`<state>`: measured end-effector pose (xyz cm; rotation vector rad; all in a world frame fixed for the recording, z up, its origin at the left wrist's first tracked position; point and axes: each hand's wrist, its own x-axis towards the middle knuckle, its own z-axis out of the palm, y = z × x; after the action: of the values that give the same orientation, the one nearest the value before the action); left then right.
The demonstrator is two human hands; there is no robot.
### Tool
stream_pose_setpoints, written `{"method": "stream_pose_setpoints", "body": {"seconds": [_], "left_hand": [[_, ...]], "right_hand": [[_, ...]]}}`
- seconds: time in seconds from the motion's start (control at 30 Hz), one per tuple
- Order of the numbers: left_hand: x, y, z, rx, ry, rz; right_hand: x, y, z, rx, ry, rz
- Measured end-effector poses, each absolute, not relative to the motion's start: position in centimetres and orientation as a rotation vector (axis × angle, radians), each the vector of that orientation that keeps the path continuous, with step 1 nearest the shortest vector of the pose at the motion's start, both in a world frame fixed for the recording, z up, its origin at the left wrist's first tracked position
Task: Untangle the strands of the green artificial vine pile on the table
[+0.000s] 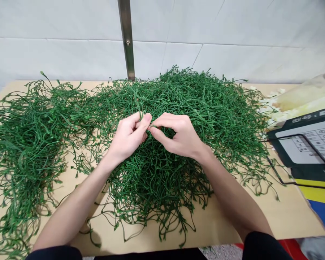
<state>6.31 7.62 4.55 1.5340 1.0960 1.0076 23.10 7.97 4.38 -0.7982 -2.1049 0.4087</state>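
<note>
A big tangled pile of thin green artificial stems with small budded tips lies under and around both hands. My left hand is closed just above the pile, pinching a green stem between thumb and fingers. My right hand faces it, thumb and index fingertips pressed together on that stem where it sticks out from the left fingers. Both sets of fingertips almost touch. How much of the stem is inside the left fist is hidden.
A second heap of green stems covers the left of the wooden table. On the right lie a printed box, a black bent wire frame and white flower pieces. Behind are a metal post and a tiled wall.
</note>
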Motion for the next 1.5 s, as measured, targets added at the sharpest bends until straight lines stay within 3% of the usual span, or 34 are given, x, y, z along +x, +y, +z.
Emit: {"method": "stream_pose_setpoints", "body": {"seconds": [0.27, 0.8, 1.03, 1.33, 1.5], "left_hand": [[6.1, 7.2, 5.3, 1.908, 1.094, 0.935], [6.1, 7.4, 4.7, 1.233, 0.735, 0.740], [5.4, 8.0, 5.7, 1.179, 0.794, 0.965], [3.1, 6.2, 11.3, 1.211, 0.680, 1.470], [4.0, 4.8, 12.1, 1.231, 0.712, 1.550]], "right_hand": [[23.0, 8.2, 4.1, -0.819, -2.109, 0.442], [23.3, 8.2, 3.9, -0.627, -2.151, 0.472], [23.7, 8.3, 4.3, -0.580, -2.099, 0.529], [23.9, 8.2, 5.0, -0.784, -2.032, 0.326], [21.7, 6.1, 5.4, -0.708, -1.975, 0.756]]}}
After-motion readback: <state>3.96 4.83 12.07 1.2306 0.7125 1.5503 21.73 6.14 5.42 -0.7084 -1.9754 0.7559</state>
